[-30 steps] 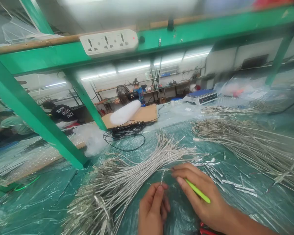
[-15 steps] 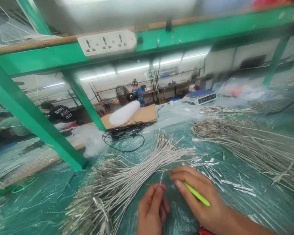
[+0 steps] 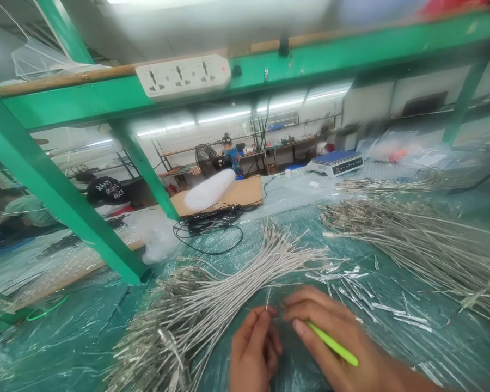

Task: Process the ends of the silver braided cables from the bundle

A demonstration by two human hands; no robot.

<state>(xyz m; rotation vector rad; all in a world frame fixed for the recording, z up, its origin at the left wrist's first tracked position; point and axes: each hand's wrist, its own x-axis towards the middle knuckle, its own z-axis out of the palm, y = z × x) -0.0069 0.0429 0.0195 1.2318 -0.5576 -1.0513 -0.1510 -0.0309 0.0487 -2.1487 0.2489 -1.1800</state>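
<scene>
My slim lime-green stick: smooth, plastic-looking
Long grey-white bundled cables before me: braided-looking, dull
Flat silvery strips: shiny, foil-like
My green film-covered tabletop: glossy, wrinkled plastic

Bare-handed, first-person view.
Left grip and right grip are uncovered; the right forearm is bare too.

Pretty clearly a workshop, some kind of cable place: scale on the plastic-covered table, heap of cables in front of it, shelving and another person beyond it.
</scene>
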